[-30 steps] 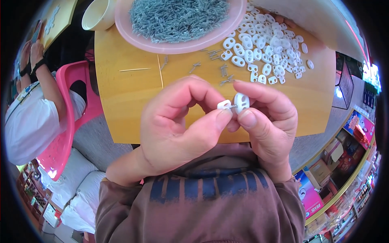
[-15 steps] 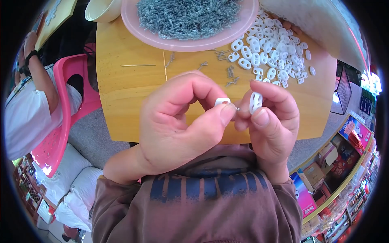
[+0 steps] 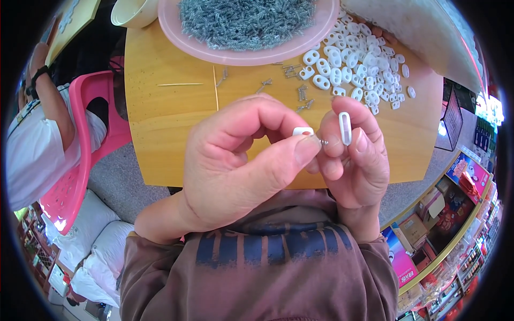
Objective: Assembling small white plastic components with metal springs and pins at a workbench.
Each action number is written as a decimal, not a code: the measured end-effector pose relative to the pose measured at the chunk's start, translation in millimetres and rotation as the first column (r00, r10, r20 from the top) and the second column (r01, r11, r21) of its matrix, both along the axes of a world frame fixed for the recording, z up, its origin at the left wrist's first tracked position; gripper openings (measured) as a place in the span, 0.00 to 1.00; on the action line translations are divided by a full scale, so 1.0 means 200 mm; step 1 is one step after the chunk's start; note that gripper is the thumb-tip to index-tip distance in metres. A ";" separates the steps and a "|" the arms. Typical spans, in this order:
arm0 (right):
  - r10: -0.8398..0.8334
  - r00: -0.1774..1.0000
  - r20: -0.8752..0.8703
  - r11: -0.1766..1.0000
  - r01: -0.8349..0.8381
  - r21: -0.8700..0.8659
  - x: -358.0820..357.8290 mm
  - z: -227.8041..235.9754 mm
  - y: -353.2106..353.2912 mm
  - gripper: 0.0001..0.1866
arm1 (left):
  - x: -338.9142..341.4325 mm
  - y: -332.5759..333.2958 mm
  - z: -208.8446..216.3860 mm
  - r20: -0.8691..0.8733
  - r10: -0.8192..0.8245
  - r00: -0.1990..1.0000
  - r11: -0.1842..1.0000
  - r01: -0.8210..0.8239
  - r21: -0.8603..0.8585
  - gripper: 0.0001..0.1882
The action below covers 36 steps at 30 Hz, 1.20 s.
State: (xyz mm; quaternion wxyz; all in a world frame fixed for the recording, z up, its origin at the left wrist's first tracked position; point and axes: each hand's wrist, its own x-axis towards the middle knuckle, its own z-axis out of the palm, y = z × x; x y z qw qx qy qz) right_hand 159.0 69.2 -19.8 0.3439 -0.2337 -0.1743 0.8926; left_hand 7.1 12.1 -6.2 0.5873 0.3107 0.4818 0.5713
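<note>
Between the thumb and forefinger of my left hand (image 3: 243, 160) is a small white plastic piece (image 3: 303, 130), mostly covered by the thumb. A metal spring (image 3: 323, 142) pokes out from its right side, toward the other hand. My right hand (image 3: 357, 160) pinches a white oval plastic piece (image 3: 345, 128), turned nearly edge-on, between thumb and forefinger. Both hands are raised above the near part of the table, fingertips close together. Beyond them lie several loose springs (image 3: 302, 93) and a spread of white two-holed oval pieces (image 3: 350, 75).
A pink basin (image 3: 176, 40) heaped with springs (image 3: 246, 21) stands at the far side of the wooden table (image 3: 160, 134). Two thin wooden sticks (image 3: 180, 84) lie at left. A cream bowl (image 3: 131, 13) sits behind. Someone in white (image 3: 45, 144) sits on a pink chair (image 3: 83, 150) at left.
My right hand has turned the oval piece from showing its holes to nearly edge-on. My left hand and its piece have shifted slightly right.
</note>
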 end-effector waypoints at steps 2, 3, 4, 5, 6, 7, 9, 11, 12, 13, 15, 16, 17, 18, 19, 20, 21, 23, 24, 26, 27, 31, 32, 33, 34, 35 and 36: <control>0.010 0.993 -0.121 0.997 -0.020 -0.080 0.00 -0.02 -0.01 0.19 | 0.00 0.00 0.00 0.031 0.007 1.000 1.000 -0.007 0.007 0.04; 0.010 0.970 -0.242 0.986 -0.049 -0.157 0.00 -0.03 -0.01 0.20 | 0.00 0.00 0.00 0.061 0.013 0.998 1.000 -0.014 0.012 0.04; 0.011 0.971 -0.239 0.986 -0.050 -0.156 0.00 -0.04 -0.01 0.20 | 0.01 0.00 0.00 0.063 0.014 0.998 1.000 -0.014 0.013 0.04; 0.000 0.948 -0.317 0.983 -0.058 -0.174 0.00 -0.05 -0.01 0.20 | 0.01 0.00 0.00 0.071 0.014 0.997 1.000 -0.015 0.010 0.04; -0.013 0.920 -0.392 0.979 -0.067 -0.191 0.00 -0.06 -0.01 0.20 | 0.01 0.00 0.01 0.080 0.014 0.997 1.000 -0.015 0.007 0.04; -0.012 0.920 -0.391 0.979 -0.069 -0.191 -0.01 -0.06 -0.01 0.20 | 0.00 0.00 0.01 0.081 0.016 0.997 1.000 -0.017 0.008 0.04; -0.021 0.920 -0.392 0.983 -0.051 -0.174 -0.01 -0.06 -0.02 0.20 | 0.00 -0.01 0.01 0.115 0.012 0.993 1.000 -0.013 0.010 0.04; -0.025 0.933 -0.360 0.990 -0.027 -0.140 -0.01 -0.06 -0.02 0.19 | 0.00 -0.01 0.01 0.101 0.005 0.995 1.000 -0.007 0.024 0.04; -0.033 0.944 -0.327 0.994 -0.003 -0.106 -0.01 -0.05 -0.02 0.19 | 0.00 0.00 0.01 0.086 -0.004 0.996 0.999 0.001 0.037 0.04; -0.032 0.944 -0.328 0.994 -0.003 -0.106 -0.01 -0.04 -0.02 0.19 | 0.00 0.00 0.01 0.085 -0.003 0.996 0.999 0.000 0.037 0.04; -0.002 1.000 -0.027 0.993 0.005 0.118 0.00 -0.01 -0.02 0.18 | -0.01 0.00 0.00 0.013 -0.028 1.000 0.996 0.027 0.083 0.03; -0.002 1.000 -0.029 0.993 0.006 0.118 0.00 0.00 -0.02 0.18 | -0.01 0.00 0.00 0.011 -0.029 1.000 0.996 0.028 0.083 0.03; -0.007 0.999 0.046 0.986 -0.001 0.166 0.00 0.02 -0.02 0.17 | -0.01 -0.01 0.01 0.031 -0.029 0.999 0.998 0.027 0.054 0.03; -0.015 0.993 0.121 0.977 -0.011 0.211 0.00 0.03 -0.02 0.16 | -0.01 -0.01 0.02 0.052 -0.028 0.998 0.999 0.026 0.024 0.03; -0.017 0.993 0.119 0.977 -0.009 0.212 0.00 0.03 -0.03 0.16 | -0.01 -0.01 0.02 0.050 -0.029 0.998 0.999 0.028 0.025 0.03; -0.038 0.987 0.159 0.970 -0.002 0.245 0.00 0.04 -0.03 0.16 | 0.00 -0.01 0.02 0.058 -0.032 0.998 0.999 0.030 0.031 0.03; -0.059 0.979 0.197 0.961 0.002 0.278 -0.01 0.04 -0.04 0.16 | 0.00 -0.01 0.02 0.065 -0.034 0.997 0.999 0.032 0.037 0.02; -0.079 0.972 0.222 0.946 0.002 0.324 0.00 0.04 -0.05 0.16 | 0.01 0.00 0.02 0.069 -0.037 0.997 0.999 0.034 0.038 0.02; -0.096 0.964 0.248 0.929 -0.002 0.369 0.00 0.04 -0.05 0.16 | 0.02 0.00 0.03 0.074 -0.036 0.997 0.999 0.033 0.039 0.02; -0.099 0.963 0.252 0.926 -0.003 0.378 0.00 0.04 -0.05 0.16 | 0.02 0.00 0.03 0.056 -0.033 0.998 0.999 0.031 0.035 0.02; -0.102 0.961 0.258 0.922 -0.006 0.387 0.00 0.04 -0.05 0.16 | 0.02 0.00 0.03 0.038 -0.029 0.999 0.999 0.028 0.031 0.02; -0.105 0.957 0.269 0.916 -0.013 0.401 0.00 0.04 -0.05 0.16 | 0.01 -0.01 0.00 -0.013 -0.020 1.000 0.998 0.020 0.051 0.02; -0.109 0.958 0.267 0.898 -0.020 0.440 0.01 0.04 -0.05 0.16 | 0.02 -0.01 0.00 -0.022 -0.009 1.000 0.999 0.010 0.052 0.02; -0.114 0.958 0.265 0.878 -0.028 0.478 0.01 0.03 -0.05 0.16 | 0.02 -0.01 -0.01 -0.030 0.001 1.000 0.999 0.000 0.053 0.02; -0.115 0.958 0.264 0.879 -0.026 0.477 0.01 0.03 -0.05 0.16 | 0.02 -0.01 -0.01 -0.031 0.000 1.000 0.999 0.002 0.052 0.02; -0.122 0.953 0.277 0.877 -0.027 0.479 0.00 0.04 -0.05 0.16 | 0.02 -0.01 -0.01 -0.042 0.002 0.999 0.999 0.000 0.053 0.02; -0.130 0.948 0.290 0.876 -0.027 0.481 0.00 0.04 -0.05 0.16 | 0.02 -0.01 -0.01 -0.053 0.004 0.999 0.999 -0.001 0.054 0.02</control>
